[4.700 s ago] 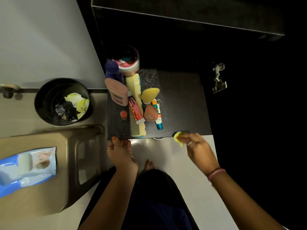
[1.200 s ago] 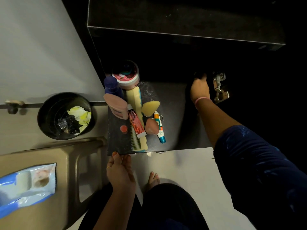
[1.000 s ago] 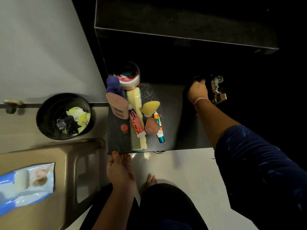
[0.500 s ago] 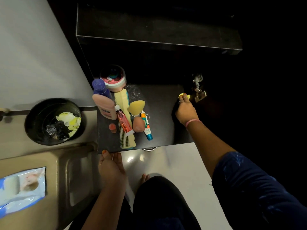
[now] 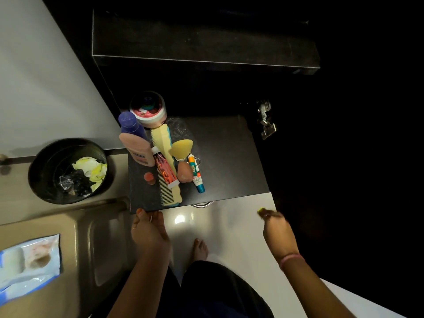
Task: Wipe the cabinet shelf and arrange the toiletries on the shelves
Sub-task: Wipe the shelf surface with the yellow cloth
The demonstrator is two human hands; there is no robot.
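The dark lower shelf (image 5: 229, 161) carries toiletries on its left half: a round jar (image 5: 148, 109), a blue-capped bottle (image 5: 131, 127), a pink lotion bottle (image 5: 137, 148), a yellow comb (image 5: 166, 166), a red toothpaste tube (image 5: 165, 171), a yellow sponge (image 5: 181, 149), a pink sponge (image 5: 185, 172) and a teal-tipped tube (image 5: 196, 175). My left hand (image 5: 148, 230) grips the shelf's front left edge. My right hand (image 5: 276, 228) is off the shelf's front right corner, blurred, closed on a small yellow wipe (image 5: 260, 211).
A black bin (image 5: 68, 171) with crumpled yellow wipes stands left of the shelf. A blue wipes pack (image 5: 27, 260) lies on a beige stool (image 5: 96, 249) at lower left. A metal hinge (image 5: 265, 119) shows on the dark cabinet side. An upper shelf (image 5: 202, 44) sits above.
My right hand has drawn back with the wipe from the shelf's back right corner near the hinge to beyond its front right corner. The left hand stays on the front edge.
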